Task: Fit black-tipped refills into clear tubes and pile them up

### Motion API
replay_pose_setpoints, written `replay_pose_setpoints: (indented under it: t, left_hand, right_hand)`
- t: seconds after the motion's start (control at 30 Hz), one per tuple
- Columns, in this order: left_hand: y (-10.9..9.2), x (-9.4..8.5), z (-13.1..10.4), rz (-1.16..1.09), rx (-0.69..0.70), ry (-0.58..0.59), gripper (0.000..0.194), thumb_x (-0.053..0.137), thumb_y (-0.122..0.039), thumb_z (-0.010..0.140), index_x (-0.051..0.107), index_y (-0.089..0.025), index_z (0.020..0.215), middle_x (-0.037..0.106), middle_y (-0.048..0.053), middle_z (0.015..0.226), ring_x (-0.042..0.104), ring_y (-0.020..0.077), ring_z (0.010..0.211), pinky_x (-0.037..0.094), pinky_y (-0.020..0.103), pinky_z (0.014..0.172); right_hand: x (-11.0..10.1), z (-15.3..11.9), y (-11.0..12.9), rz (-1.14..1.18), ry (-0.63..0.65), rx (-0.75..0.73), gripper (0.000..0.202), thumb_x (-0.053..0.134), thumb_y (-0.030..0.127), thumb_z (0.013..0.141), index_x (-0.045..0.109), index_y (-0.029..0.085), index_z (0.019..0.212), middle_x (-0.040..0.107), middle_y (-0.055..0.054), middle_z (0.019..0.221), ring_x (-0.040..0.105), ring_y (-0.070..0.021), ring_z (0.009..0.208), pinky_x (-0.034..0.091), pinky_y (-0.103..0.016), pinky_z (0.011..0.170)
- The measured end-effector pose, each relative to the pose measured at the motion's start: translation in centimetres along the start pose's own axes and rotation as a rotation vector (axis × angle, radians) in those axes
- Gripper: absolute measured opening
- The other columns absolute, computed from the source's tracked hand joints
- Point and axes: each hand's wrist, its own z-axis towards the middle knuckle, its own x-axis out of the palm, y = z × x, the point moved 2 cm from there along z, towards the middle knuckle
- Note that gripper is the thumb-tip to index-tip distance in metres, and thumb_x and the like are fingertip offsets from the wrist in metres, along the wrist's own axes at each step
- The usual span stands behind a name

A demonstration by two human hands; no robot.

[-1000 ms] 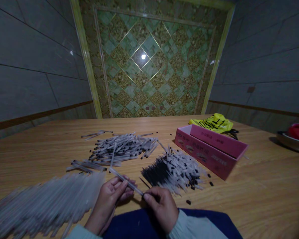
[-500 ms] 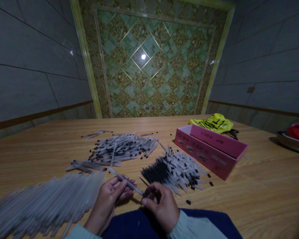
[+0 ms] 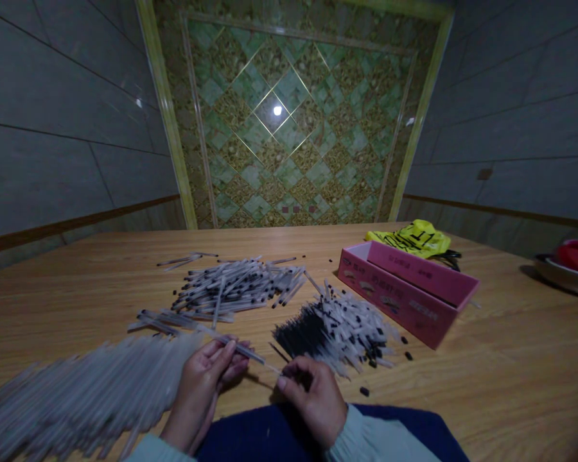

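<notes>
My left hand [image 3: 207, 378] is closed on a clear pen barrel [image 3: 250, 353], held at a slant just above the table. From its right end sticks a thin pale refill [image 3: 272, 368], and my right hand [image 3: 314, 394] pinches the far end of that refill. What lies inside the right fingertips is hidden. Just beyond my right hand is a pile of white pieces with black ends [image 3: 351, 321], dark tips bunched at its left. A large stack of clear tubes [image 3: 96, 391] lies left of my left hand.
Pens with black ends form a heap [image 3: 236, 282] farther back. A pink box [image 3: 395, 295] stands at the right, a yellow bag [image 3: 414, 237] behind it. Loose black caps [image 3: 364, 391] dot the table [image 3: 510, 359]. A metal basin [image 3: 568, 276] with something red sits far right.
My left hand has moved slightly left with the pen barrel, away from my right hand. A stretch of thin refill now shows between them. The right hand has barely moved.
</notes>
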Motion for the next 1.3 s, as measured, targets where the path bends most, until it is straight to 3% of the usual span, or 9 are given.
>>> replay_pose_setpoints:
  t: [0.2, 0.33, 0.43, 0.6, 0.8, 0.87, 1.03, 1.17, 1.3]
  left_hand:
    - [-0.1, -0.6, 0.4, -0.034, 0.024, -0.103, 0.026, 0.075, -0.024, 0.062, 0.065, -0.01, 0.082, 0.072, 0.007, 0.081, 0.066, 0.0143, 0.068, 0.057, 0.023, 0.066]
    - [0.1, -0.4, 0.3, -0.016, 0.017, -0.063, 0.026, 0.075, -0.026, 0.062, 0.065, -0.01, 0.08, 0.072, 0.007, 0.079, 0.066, 0.0143, 0.068, 0.056, 0.023, 0.065]
    - [0.1, 0.2, 0.0, 0.007, -0.005, 0.0, 0.027, 0.075, -0.028, 0.062, 0.064, -0.011, 0.081, 0.072, 0.007, 0.078, 0.067, 0.0151, 0.067, 0.056, 0.023, 0.063]
    - [0.1, 0.1, 0.0, -0.005, -0.025, -0.009, 0.03, 0.075, -0.027, 0.062, 0.063, -0.012, 0.084, 0.072, 0.008, 0.077, 0.067, 0.0165, 0.066, 0.056, 0.024, 0.061]
    - [0.4, -1.7, 1.2, -0.11, 0.023, -0.158, 0.017, 0.068, -0.017, 0.069, 0.064, -0.011, 0.084, 0.072, 0.006, 0.075, 0.068, 0.0165, 0.069, 0.056, 0.024, 0.06]
    - [0.5, -2.1, 1.4, -0.146, 0.056, -0.206, 0.015, 0.065, -0.015, 0.071, 0.063, -0.012, 0.086, 0.072, 0.006, 0.075, 0.068, 0.0159, 0.069, 0.056, 0.024, 0.06]
    - [0.5, -2.0, 1.3, -0.138, 0.066, -0.205, 0.018, 0.065, -0.016, 0.07, 0.063, -0.012, 0.088, 0.071, 0.006, 0.076, 0.068, 0.016, 0.068, 0.056, 0.024, 0.059]
    - [0.4, -0.9, 0.7, -0.042, 0.004, -0.106, 0.026, 0.07, -0.024, 0.066, 0.062, -0.012, 0.088, 0.072, 0.008, 0.074, 0.068, 0.0178, 0.067, 0.056, 0.025, 0.057]
    - [0.3, -0.2, 0.2, 0.033, -0.03, -0.04, 0.035, 0.073, -0.028, 0.063, 0.061, -0.012, 0.092, 0.071, 0.008, 0.073, 0.068, 0.0198, 0.067, 0.055, 0.026, 0.056]
  right_hand:
    - [0.1, 0.6, -0.9, 0.302, -0.006, 0.108, 0.014, 0.054, 0.028, 0.064, 0.056, 0.014, 0.064, 0.054, 0.0, 0.055, 0.045, -0.0105, 0.048, 0.033, -0.022, 0.046]
    - [0.0, 1.0, -1.4, 0.444, 0.005, 0.195, 0.025, 0.055, 0.04, 0.066, 0.054, 0.015, 0.069, 0.051, 0.003, 0.051, 0.037, -0.0073, 0.039, 0.028, -0.02, 0.04]
    - [-0.1, 0.9, -0.6, 0.264, 0.011, 0.045, 0.027, 0.062, 0.039, 0.066, 0.059, 0.012, 0.067, 0.054, -0.001, 0.058, 0.047, -0.011, 0.055, 0.035, -0.022, 0.052]
    - [-0.1, -0.1, 0.7, -0.05, 0.075, -0.032, 0.015, 0.056, 0.024, 0.067, 0.06, 0.013, 0.057, 0.043, 0.004, 0.049, 0.039, -0.0095, 0.051, 0.027, -0.021, 0.048]
    - [-2.0, -0.9, 2.8, -0.445, 0.384, -0.176, 0.012, 0.046, 0.009, 0.051, 0.047, 0.017, 0.041, 0.032, 0.006, 0.041, 0.033, -0.0069, 0.041, 0.017, -0.021, 0.041]
    - [-3.5, -0.2, 3.7, -0.528, 0.336, -0.148, 0.012, 0.046, 0.01, 0.051, 0.048, 0.017, 0.041, 0.033, 0.006, 0.04, 0.033, -0.0074, 0.042, 0.019, -0.021, 0.042]
    - [-6.3, 2.0, 3.8, -0.854, 0.034, -0.056, 0.014, 0.051, 0.018, 0.06, 0.059, 0.019, 0.048, 0.05, 0.001, 0.044, 0.04, -0.0111, 0.046, 0.019, -0.025, 0.047]
    - [-6.0, 2.4, 2.2, -1.057, -0.041, -0.081, 0.012, 0.055, 0.024, 0.063, 0.064, 0.021, 0.056, 0.063, -0.005, 0.058, 0.053, -0.0165, 0.055, 0.021, -0.027, 0.05]
    - [-5.0, 2.4, 1.0, -1.151, -0.058, -0.132, 0.013, 0.055, 0.027, 0.067, 0.065, 0.021, 0.062, 0.067, -0.007, 0.066, 0.059, -0.0201, 0.062, 0.024, -0.028, 0.052]
